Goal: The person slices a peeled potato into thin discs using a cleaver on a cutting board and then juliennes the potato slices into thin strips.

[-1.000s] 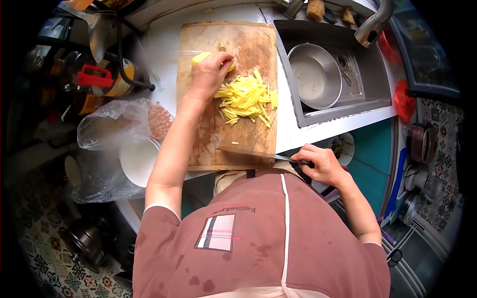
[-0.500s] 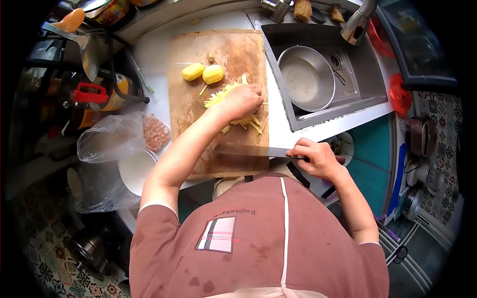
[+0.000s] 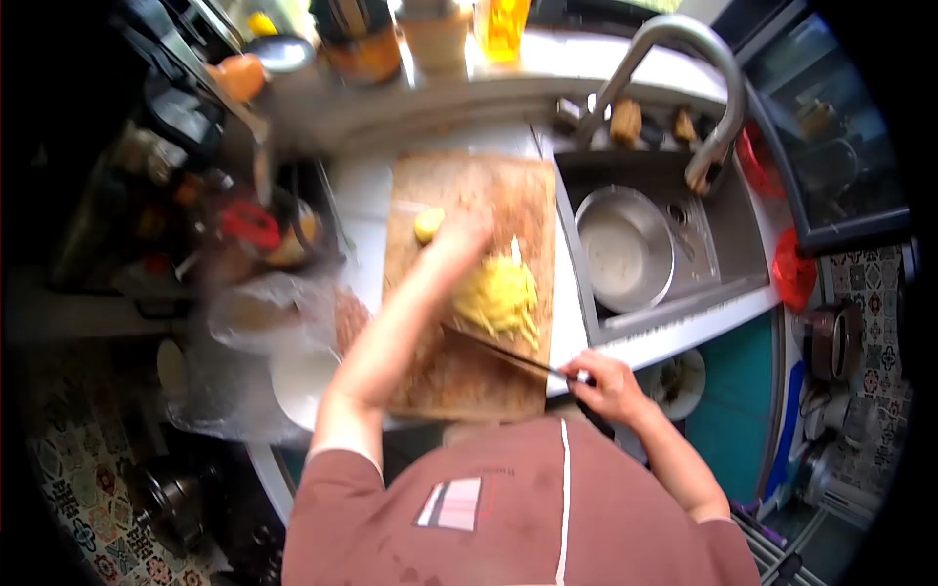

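Note:
My right hand (image 3: pixel 604 384) is wrapped round the handle of a kitchen knife (image 3: pixel 500 352), whose blade points left across the cutting board (image 3: pixel 415 376). Yellow strips, apparently cut potato (image 3: pixel 493 298), lie in a pile just beyond the blade. My left hand (image 3: pixel 467 227) is over the far half of the board, beside a peeled yellow potato (image 3: pixel 428 225). Motion blurs its fingers, so whether it holds anything does not show. Only one whole potato is visible; the left hand may hide another.
Right of the board is a sink (image 3: pixel 723 254) with a metal pot (image 3: pixel 625 249) in it and a curved faucet (image 3: pixel 718 59) above. Plastic bags (image 3: pixel 259 313) and a white bowl (image 3: pixel 303 386) sit at the left. Jars and an orange bottle (image 3: pixel 503 29) line the back.
My left hand has moved off the strips to the potatoes, and one potato has gone from sight. The strips now lie in a tighter pile. The knife is more tilted, and the view has shifted.

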